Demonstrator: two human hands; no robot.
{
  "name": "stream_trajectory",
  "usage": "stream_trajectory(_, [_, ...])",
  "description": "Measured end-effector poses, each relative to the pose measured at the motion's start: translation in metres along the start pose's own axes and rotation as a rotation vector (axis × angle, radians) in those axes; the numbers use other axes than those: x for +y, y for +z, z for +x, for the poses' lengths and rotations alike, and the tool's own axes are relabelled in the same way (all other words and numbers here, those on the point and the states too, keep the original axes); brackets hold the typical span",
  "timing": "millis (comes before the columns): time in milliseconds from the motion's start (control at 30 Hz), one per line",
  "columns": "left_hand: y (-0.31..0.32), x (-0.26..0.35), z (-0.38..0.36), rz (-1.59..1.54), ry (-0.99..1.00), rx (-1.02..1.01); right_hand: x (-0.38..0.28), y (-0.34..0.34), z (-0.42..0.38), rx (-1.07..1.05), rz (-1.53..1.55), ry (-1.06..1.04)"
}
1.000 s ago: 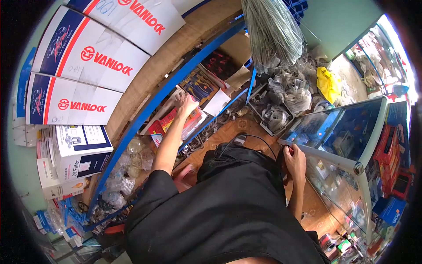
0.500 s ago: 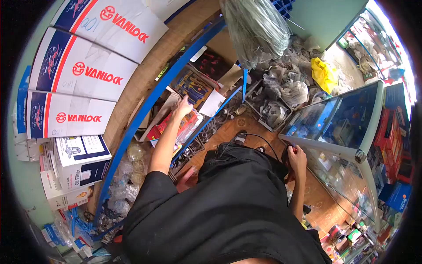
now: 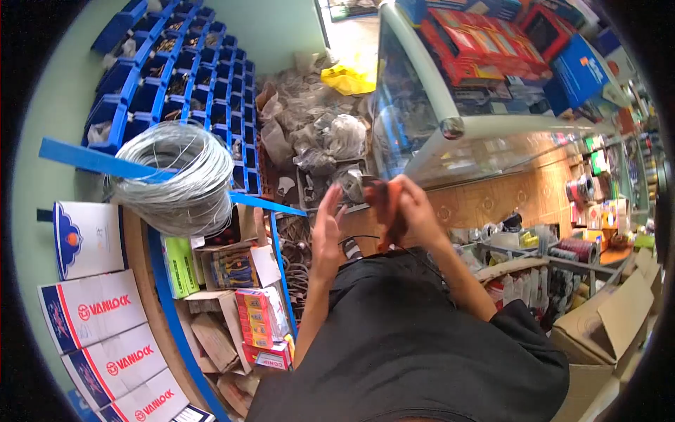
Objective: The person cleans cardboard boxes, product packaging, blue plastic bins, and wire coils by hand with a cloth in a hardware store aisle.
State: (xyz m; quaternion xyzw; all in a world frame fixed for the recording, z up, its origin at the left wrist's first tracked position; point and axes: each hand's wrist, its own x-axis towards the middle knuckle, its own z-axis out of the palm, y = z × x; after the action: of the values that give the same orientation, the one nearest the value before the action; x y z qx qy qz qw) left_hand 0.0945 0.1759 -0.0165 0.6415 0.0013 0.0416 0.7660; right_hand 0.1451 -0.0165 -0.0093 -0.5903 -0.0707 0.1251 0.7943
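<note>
In front of my body, my right hand [image 3: 420, 214] is wrapped round a dark and orange-red tool [image 3: 383, 211], blurred by motion, so its exact kind cannot be made out. My left hand [image 3: 328, 235] is raised just left of the tool, fingers apart and holding nothing. A gap shows between that hand and the tool. Left of my left arm, red and yellow boxes [image 3: 258, 318] lie on the blue-framed shelf [image 3: 156, 278].
A coil of wire [image 3: 176, 176] hangs at the left below blue bins [image 3: 144, 95]. White VANLOCK boxes [image 3: 105, 309] are stacked lower left. A glass case [image 3: 485, 158] stands ahead right, and an open cardboard box [image 3: 587, 327] sits at the right.
The view has swung to the right. My left hand has left the boxes on the shelf and come to the front. My right hand has risen with the tool, now in clearer view.
</note>
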Motion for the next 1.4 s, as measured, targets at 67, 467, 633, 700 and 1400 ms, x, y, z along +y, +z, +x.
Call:
stream_trajectory(67, [0.036,0.020,0.023,-0.462,-0.064,-0.018,-0.012,0.040,-0.007,0.071,-0.393,-0.291])
stream_trajectory(467, [0.088,0.033,0.016,-0.591,-0.231,-0.595,-0.058,-0.013,0.034,0.738,-0.437,-0.407])
stream_trajectory(633, [0.082,0.050,0.012,-1.174,-0.570,-0.534,-0.055,-0.061,0.007,0.703,0.582,-0.222])
stream_trajectory(700, [0.079,0.056,0.015,-1.247,-0.591,-0.453,-0.046,-0.070,-0.018,0.469,0.690,-0.259])
stream_trajectory(1400, [0.092,0.056,0.021,0.922,0.434,-0.492,-0.030,0.019,-0.041,0.308,1.059,0.022])
